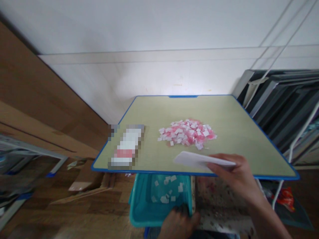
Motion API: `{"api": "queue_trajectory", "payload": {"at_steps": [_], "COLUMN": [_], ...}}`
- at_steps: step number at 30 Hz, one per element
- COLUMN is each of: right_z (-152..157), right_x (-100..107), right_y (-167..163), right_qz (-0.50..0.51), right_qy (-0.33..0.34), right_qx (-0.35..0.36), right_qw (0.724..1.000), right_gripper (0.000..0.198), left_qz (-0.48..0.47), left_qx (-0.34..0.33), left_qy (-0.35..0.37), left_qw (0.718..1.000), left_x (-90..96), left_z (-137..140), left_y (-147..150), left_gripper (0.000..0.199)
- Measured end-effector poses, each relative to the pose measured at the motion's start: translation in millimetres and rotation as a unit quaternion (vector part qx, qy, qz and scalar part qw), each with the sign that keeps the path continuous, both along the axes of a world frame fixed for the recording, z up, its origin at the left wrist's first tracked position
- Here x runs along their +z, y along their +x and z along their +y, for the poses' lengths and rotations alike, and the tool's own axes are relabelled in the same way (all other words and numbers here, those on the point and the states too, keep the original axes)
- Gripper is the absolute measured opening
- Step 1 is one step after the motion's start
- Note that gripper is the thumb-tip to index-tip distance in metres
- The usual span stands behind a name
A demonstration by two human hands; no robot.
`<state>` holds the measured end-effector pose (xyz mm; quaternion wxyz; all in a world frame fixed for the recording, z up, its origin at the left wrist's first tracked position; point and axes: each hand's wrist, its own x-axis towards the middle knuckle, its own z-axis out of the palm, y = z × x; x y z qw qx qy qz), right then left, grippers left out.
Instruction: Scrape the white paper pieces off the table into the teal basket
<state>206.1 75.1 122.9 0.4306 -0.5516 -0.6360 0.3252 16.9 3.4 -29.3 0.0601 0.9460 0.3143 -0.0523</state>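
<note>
Fingers (228,155) of the right hand (238,172) pinching white paper (191,160), perhaps folded, free end jutting leftward over the table (154,108), left hand (178,222) by the teal basin (142,212), grip unclear.

Reference: teal basket (139,221). Right hand (233,167), right of basket: bare, slender fingers; right forearm (267,212) likewise bare to the picture's edge. Left hand (178,224), at basket's near right corner: bare, fingers shadowed, detail blurred. Dark fabric (209,235), apparently clothing, nearer than basket and to its right; cut unclear.
</note>
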Motion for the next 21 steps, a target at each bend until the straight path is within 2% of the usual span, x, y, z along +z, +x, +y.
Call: {"api": "queue_trajectory", "payload": {"at_steps": [3,6,9,13,21], "right_z": [-1,-1,1,9,22], "right_x": [-4,-10,-15,-17,-13], "right_y": [43,82,102,104,107], "right_qz": [0.001,-0.015,-0.057,-0.071,-0.075], "right_qy": [0.025,0.031,0.015,0.001,0.064], "right_qx": [-0.149,-0.225,-0.205,-0.17,-0.208], "right_qw": [0.989,0.974,0.977,0.983,0.973], "right_gripper": [0.013,0.015,0.017,0.018,0.024], "left_qz": [0.006,0.009,0.02,0.032,0.084], "left_qx": [0.003,0.001,0.004,0.002,0.041], "left_qy": [-0.004,-0.008,-0.009,-0.017,-0.052], "left_qw": [1.0,1.0,1.0,0.999,0.994], "left_x": [1.5,1.8,2.6,6.1,12.8], "left_z": [1,1,0,-1,2], "left_y": [1,1,0,0,1], "left_gripper": [0.013,0.014,0.014,0.014,0.02]}}
